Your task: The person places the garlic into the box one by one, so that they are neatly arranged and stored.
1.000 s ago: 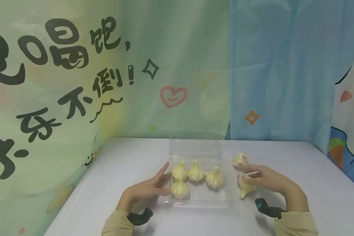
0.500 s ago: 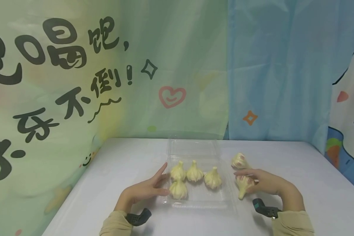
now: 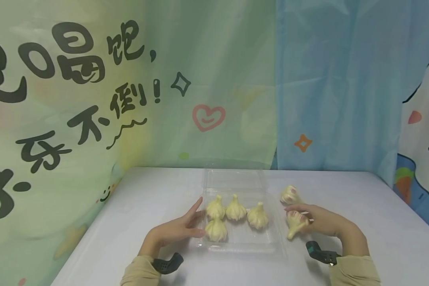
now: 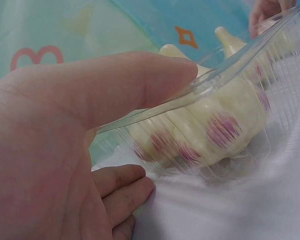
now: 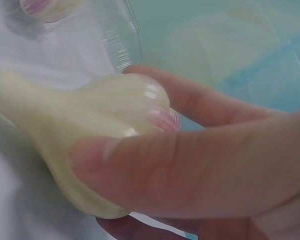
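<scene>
So I've got a clear plastic clamshell (image 3: 248, 237) on the white table (image 3: 157, 178), its lid (image 3: 234, 178) open at the far side and four garlic bulbs (image 3: 236, 209) sitting inside. My right hand (image 3: 323, 220) is near the clamshell's right side, pinching a fifth bulb (image 3: 295, 223) between thumb and fingers, stem pointing toward me and a bit left. Can't really tell if it's clear of the tabletop. My left hand (image 3: 176, 230) is spread at the clamshell's left side, thumb lying over the rim, fingers outside the wall. There's a sixth bulb (image 3: 290, 194) loose on the right too, farther back. I'd call this the pick-up step; next move, I reckon, calls for a snug pinch and enough height to clear the right rim.
</scene>
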Tool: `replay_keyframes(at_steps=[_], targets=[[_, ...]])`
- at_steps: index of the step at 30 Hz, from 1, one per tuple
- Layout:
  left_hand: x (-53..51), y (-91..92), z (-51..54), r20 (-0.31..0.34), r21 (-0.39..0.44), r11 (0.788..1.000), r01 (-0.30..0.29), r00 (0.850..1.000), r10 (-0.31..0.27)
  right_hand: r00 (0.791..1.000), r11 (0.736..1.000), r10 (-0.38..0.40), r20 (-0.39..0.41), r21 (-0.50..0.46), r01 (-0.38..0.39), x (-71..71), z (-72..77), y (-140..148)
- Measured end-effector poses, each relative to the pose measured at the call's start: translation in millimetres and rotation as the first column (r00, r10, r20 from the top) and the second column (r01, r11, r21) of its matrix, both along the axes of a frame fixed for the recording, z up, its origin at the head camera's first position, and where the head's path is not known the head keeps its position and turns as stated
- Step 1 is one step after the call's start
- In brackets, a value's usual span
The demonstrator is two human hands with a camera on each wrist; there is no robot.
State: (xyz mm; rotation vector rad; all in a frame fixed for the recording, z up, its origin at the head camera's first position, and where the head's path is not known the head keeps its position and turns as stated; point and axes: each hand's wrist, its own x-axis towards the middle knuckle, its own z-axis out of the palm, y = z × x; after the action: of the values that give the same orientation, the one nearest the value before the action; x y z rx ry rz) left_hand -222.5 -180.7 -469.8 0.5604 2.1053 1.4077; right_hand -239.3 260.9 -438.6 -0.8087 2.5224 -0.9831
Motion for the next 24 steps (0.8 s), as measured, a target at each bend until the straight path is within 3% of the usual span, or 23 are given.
replay_keyframes(at_steps=[15, 24], targets=[[-0.6, -0.9, -0.9, -0.001, -0.004, 1.0, -0.004, 1.0, 0.004, 1.0, 0.999, -0.009, -0.018, -0.036, 0.008, -1.8, -4.8, 3.9], [-0.4, -1.5, -1.7, -0.005, -0.014, 1.0, -0.01, 1.0, 0.01, 0.999, 0.998, -0.03, 0.01, -0.062, 0.031, -2.1, -5.6, 3.5]])
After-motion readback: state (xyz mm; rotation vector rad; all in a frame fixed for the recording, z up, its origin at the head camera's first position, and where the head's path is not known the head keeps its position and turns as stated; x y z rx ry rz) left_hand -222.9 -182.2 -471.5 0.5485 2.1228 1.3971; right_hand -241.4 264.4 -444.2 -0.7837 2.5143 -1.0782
